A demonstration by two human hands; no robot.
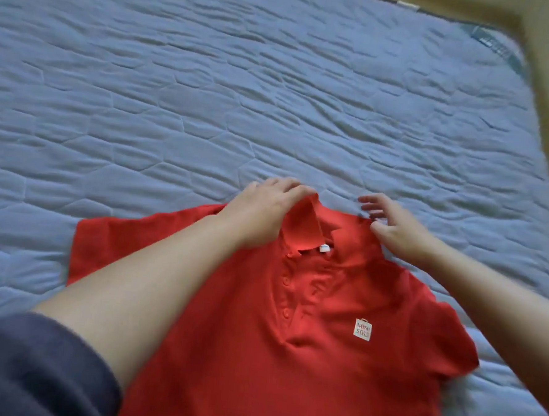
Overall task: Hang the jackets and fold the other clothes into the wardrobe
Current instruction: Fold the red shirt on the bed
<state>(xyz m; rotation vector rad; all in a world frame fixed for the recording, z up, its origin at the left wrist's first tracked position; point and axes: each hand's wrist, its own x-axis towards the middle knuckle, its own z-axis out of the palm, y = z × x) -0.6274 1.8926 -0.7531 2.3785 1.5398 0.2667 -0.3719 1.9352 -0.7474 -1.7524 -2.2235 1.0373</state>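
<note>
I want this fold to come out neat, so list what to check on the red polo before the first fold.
1. The red polo shirt lies front up on the blue bed cover: ok.
2. The collar lies flat: not ok; one side stands up in the grip of the left hand.
3. The sleeve on the person's left is spread flat: ok.
4. The sleeve on the person's right is spread flat: not ok; its edge looks bunched.
5. The right hand holds the shoulder: cannot tell; its fingers are spread by the shoulder.
6. The hem is straight: cannot tell; it is out of frame.
</note>
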